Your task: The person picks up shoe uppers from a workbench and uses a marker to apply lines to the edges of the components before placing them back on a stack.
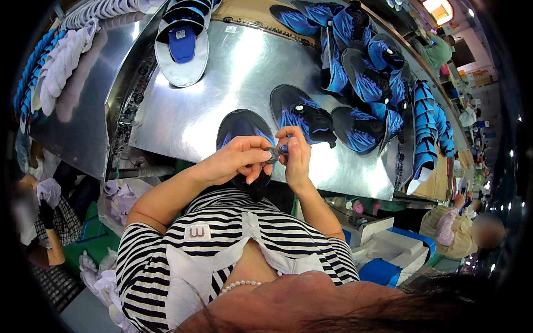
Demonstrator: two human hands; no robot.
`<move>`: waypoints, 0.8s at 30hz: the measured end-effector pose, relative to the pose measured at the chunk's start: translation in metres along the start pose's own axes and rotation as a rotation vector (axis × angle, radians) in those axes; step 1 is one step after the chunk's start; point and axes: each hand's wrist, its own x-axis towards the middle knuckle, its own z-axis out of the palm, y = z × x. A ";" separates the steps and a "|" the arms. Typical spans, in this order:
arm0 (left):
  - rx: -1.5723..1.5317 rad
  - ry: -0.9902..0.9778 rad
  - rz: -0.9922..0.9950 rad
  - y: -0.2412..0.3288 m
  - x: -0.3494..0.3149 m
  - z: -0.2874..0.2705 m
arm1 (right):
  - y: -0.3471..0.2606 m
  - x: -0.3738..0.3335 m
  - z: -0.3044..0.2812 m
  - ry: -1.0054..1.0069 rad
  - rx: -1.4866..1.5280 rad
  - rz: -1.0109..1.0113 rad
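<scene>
A small round dark-grey disc [271, 155] is pinched between the thumb and fingers of my left hand [242, 159]. Close beside it, my right hand [295, 151] has its fingers curled around a small blue piece [283, 149], too little to name. Both hands are raised over the near edge of the metal table. Partly hidden behind them lies a black and blue shoe upper [243, 123]. To its right rests another black and blue shoe upper [302, 116], with one more [358, 129] farther right.
Several blue and black uppers [363, 69] are heaped at the far right of the metal table [222, 105]. Stacked white-rimmed uppers [182, 47] stand far left, near a cardboard sheet [261, 25]. Nested blue uppers [425, 133] line the right edge. A co-worker [452, 230] sits at right.
</scene>
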 end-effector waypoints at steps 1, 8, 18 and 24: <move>0.003 -0.001 -0.002 0.000 0.000 0.000 | 0.001 0.000 -0.001 0.000 0.003 0.002; 0.003 0.012 0.015 -0.002 0.000 -0.001 | 0.000 -0.002 -0.002 -0.028 -0.003 -0.015; 0.045 0.073 0.062 -0.004 -0.004 -0.001 | 0.002 -0.004 -0.001 -0.033 0.058 -0.010; 0.061 0.089 0.064 -0.004 -0.005 0.001 | 0.001 -0.005 -0.001 -0.037 0.040 -0.003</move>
